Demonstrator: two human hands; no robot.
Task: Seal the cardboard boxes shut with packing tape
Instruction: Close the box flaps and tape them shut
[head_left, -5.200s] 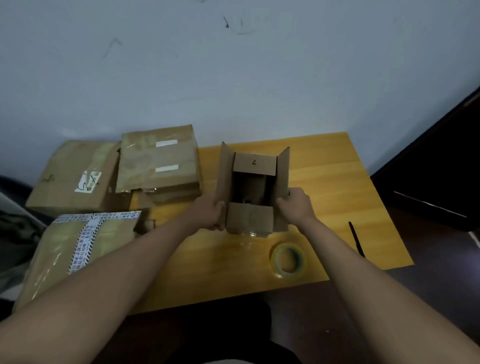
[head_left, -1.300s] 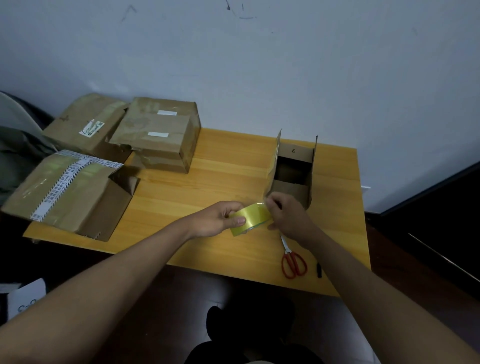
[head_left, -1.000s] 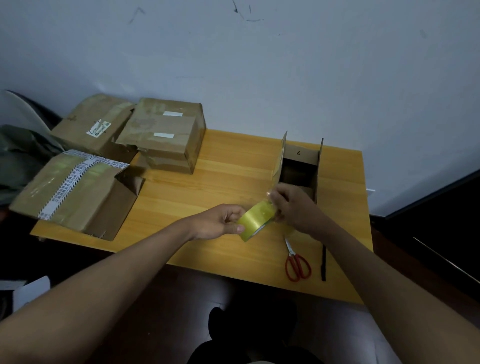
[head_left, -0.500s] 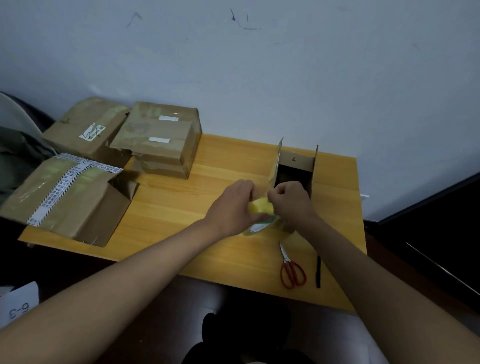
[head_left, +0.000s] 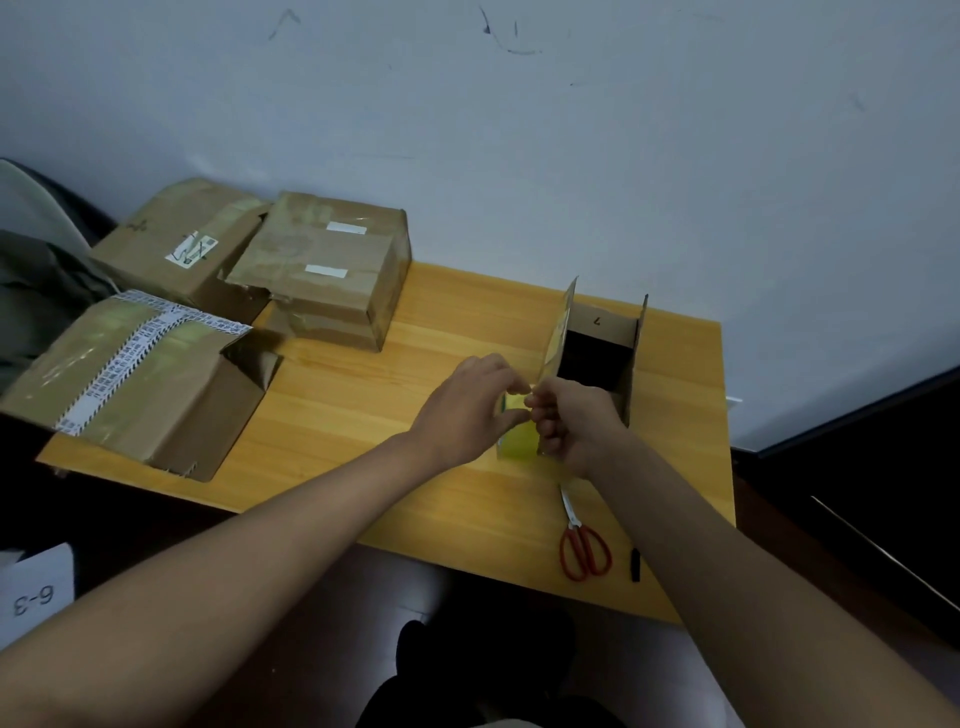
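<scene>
tape roll (head_left: 517, 439) between both hands' grip

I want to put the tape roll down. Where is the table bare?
Bare wood lies between the torn box and the left hand, and behind the hands toward the wall. Crowded: right front, with scissors and pen.

"6-3" showing upside down on white paper sheet (head_left: 36, 587); "7" showing on inner flap of open box (head_left: 597, 332); other labels unreadable.
</scene>
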